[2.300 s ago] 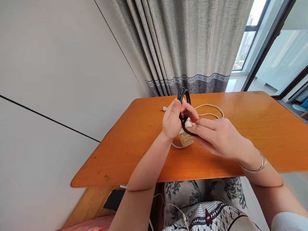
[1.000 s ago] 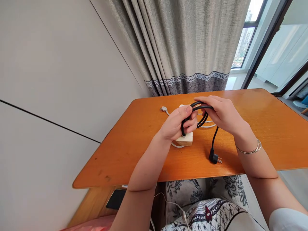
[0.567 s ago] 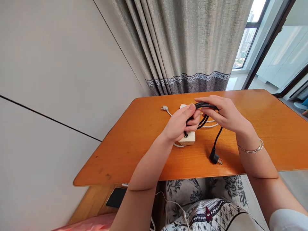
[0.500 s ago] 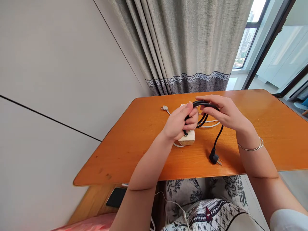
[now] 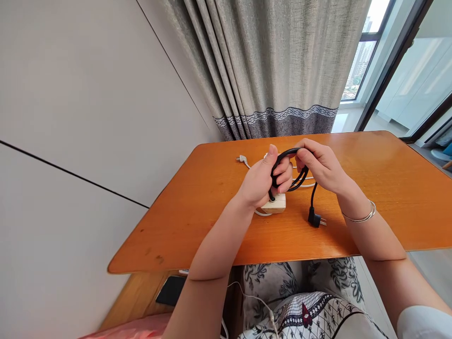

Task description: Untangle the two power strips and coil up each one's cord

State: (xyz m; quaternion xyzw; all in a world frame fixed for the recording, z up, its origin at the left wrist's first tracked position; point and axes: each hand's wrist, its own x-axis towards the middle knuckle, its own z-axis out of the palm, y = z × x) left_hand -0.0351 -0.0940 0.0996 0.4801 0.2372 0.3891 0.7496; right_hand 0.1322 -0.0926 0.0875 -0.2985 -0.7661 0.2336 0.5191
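A coiled black power cord (image 5: 301,181) is held above the table between both hands. My left hand (image 5: 267,176) is closed around the left side of the loops, its thumb pointing up. My right hand (image 5: 319,164) pinches the top right of the coil between thumb and fingers. Below it, the cord's black plug (image 5: 315,218) dangles with its metal pins toward the right. Under my left hand lies a white power strip (image 5: 276,204), partly hidden by the hand. Its white cable and white plug (image 5: 242,159) rest on the table behind.
The orange wooden table (image 5: 197,212) reaches to a grey curtain (image 5: 282,70) at the back. A white wall (image 5: 88,94) borders it on the left. A dark phone (image 5: 171,290) lies on a lower wooden surface by my left arm.
My right hand has moved slightly left and its fingers have closed on the cord. The hanging black plug has risen a little. My left thumb has lifted off the cord.
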